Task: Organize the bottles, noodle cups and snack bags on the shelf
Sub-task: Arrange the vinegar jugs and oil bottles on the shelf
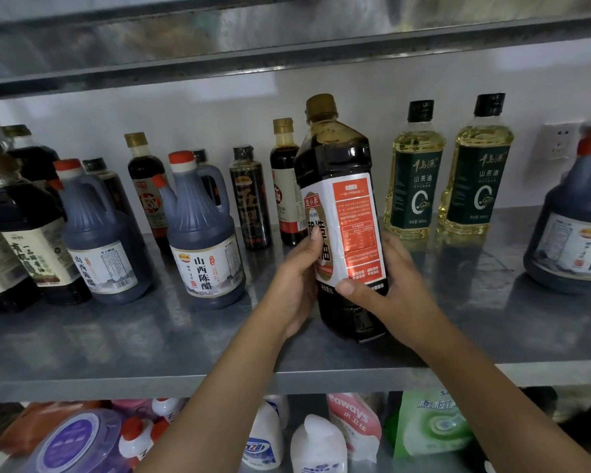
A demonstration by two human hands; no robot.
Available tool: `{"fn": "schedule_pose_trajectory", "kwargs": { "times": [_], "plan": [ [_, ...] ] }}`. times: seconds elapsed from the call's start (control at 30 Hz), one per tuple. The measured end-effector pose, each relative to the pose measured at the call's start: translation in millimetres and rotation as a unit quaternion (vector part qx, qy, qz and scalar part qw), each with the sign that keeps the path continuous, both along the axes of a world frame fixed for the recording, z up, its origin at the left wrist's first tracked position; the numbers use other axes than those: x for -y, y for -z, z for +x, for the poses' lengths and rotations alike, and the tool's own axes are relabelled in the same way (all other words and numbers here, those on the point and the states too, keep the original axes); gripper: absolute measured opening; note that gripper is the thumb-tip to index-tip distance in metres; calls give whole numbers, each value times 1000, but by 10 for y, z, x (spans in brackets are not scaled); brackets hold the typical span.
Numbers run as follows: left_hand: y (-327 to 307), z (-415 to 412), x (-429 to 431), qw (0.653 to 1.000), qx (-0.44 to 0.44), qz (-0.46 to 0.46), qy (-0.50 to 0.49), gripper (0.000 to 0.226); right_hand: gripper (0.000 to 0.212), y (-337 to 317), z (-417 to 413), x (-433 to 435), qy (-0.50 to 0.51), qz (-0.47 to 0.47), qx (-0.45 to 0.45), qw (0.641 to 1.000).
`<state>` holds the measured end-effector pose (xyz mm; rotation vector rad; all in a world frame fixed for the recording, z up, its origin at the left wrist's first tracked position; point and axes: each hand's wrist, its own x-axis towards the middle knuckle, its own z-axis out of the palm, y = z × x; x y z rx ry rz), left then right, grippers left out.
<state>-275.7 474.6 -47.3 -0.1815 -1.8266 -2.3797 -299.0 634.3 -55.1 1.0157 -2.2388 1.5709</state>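
Observation:
A large dark soy sauce bottle [338, 158] with a brown cap and a white and orange label stands upright near the middle of the steel shelf [185, 349]. My left hand [296, 288] grips its left side with the thumb on the label. My right hand [389, 295] wraps its lower right side, thumb across the front. Two yellow oil bottles [415, 179] [475, 179] with black caps stand just to its right at the back. Vinegar jugs [203, 233] [99, 240] and smaller dark sauce bottles [249, 199] stand to its left.
Another vinegar jug [574, 233] sits at the far right below a wall socket [556, 141]. More dark bottles [24, 240] crowd the left end. The shelf above hangs low. The lower shelf holds cleaning bottles [318, 445] and pouches [430, 425].

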Motion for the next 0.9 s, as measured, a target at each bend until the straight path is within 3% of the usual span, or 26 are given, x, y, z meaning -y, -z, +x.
{"fn": "schedule_pose_trajectory", "kwargs": {
  "times": [0.13,0.23,0.37,0.47,0.53,0.57,0.67,0.8,0.9],
  "plan": [
    [-21,-29,-26,997,-49,18,-52,77,71,16,-8,-34,51,-69,-43,995],
    [-12,-62,-37,989,-71,-16,-128,68,44,52,-62,-30,68,-74,-82,992],
    [35,-85,10,990,-78,-19,-118,86,45,91,-72,38,116,-37,-95,988],
    [37,-81,21,994,-78,-15,-74,98,73,70,-77,54,120,6,-30,992],
    [32,-79,5,994,-88,-31,-64,77,112,52,-88,69,112,76,-4,991],
    [29,-88,-2,993,-93,-41,-68,65,121,57,-103,69,113,87,-5,990],
    [36,-90,0,986,-121,-77,-90,49,98,33,-111,20,89,9,-7,996],
    [23,-36,-4,987,-124,-72,-68,91,72,20,-27,-1,-17,-63,47,997],
    [33,-24,4,988,-120,-77,-55,100,57,43,8,37,-76,-85,85,990]
  ]
}}
